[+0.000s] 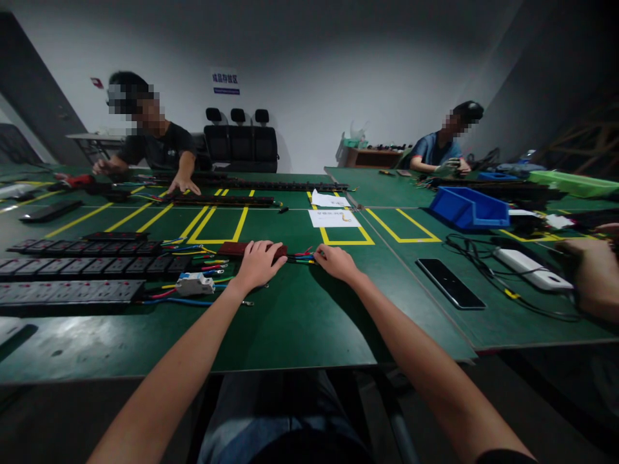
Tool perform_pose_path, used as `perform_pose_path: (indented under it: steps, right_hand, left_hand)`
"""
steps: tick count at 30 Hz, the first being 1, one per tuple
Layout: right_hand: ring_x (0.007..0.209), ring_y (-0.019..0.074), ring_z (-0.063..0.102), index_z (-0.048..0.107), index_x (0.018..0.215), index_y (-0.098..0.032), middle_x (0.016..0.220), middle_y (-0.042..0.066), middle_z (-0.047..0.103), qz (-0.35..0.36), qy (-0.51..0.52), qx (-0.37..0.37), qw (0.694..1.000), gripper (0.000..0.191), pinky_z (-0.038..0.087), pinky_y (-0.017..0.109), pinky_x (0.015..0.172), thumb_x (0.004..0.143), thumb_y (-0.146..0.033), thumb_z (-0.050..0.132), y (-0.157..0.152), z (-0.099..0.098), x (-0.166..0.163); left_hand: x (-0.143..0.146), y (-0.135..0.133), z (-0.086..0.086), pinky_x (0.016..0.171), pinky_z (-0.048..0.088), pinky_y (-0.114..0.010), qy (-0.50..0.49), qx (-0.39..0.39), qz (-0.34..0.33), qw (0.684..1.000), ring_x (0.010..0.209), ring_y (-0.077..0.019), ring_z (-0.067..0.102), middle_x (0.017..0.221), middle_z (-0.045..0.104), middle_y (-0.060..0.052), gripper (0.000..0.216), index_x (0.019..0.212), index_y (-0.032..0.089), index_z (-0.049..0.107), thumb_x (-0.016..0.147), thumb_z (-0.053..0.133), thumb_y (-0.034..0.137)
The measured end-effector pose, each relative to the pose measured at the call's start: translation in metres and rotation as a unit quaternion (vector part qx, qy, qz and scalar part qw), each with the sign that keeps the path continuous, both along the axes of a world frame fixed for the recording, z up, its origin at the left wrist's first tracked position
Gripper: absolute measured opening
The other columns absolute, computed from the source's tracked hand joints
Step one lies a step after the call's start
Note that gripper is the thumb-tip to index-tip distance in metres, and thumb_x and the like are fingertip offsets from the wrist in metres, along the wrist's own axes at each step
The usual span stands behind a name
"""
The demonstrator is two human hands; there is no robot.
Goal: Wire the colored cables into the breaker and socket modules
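Note:
My left hand [261,263] lies over a dark red strip-like block [231,249], its fingers and thumb pressed round the block's right part. Short coloured wires [304,258] stick out of that block's right end, some with red, blue and green sleeves. My right hand [334,261] is closed in a pinch at the far end of those wires; its fingertips partly hide what they grip. Left of my hands lie several black power strips [87,265] with coloured leads. Close to my left wrist, a light grey breaker-like part [194,283] sits among the leads.
White papers [333,218] lie on the taped green table [309,322]. To the right are a phone [449,282], a blue bin [469,207], a white adapter [534,269] with black cable, and another person's hand [597,270]. Two co-workers sit across the table, one reaching towards long black strips [222,200].

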State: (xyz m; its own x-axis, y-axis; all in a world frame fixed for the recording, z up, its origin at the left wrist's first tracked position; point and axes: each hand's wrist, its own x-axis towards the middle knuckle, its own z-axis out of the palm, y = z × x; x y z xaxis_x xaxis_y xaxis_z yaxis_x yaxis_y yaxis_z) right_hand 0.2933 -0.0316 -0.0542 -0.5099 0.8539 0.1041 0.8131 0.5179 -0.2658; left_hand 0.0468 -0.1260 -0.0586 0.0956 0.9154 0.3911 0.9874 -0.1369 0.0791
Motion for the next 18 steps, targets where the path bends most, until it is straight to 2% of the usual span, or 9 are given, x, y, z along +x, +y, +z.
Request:
perform_pose_path:
  steps: [18]
  right_hand:
    - [0.089,0.0215,0.069,0.065,0.111,-0.025,0.103,0.006,0.076,0.012,-0.002,0.007,1.0,0.025,0.036,0.026,0.067,0.108,-0.039,0.044,-0.0016,-0.0008,-0.0009]
  left_hand:
    - [-0.0001,-0.0001,0.0012,0.12,0.032,-0.058,-0.001,-0.007,0.002,1.0,0.135,-0.0336,0.053,0.142,0.062,-0.016,0.056,0.146,0.021,0.058,0.105,0.04,0.054]
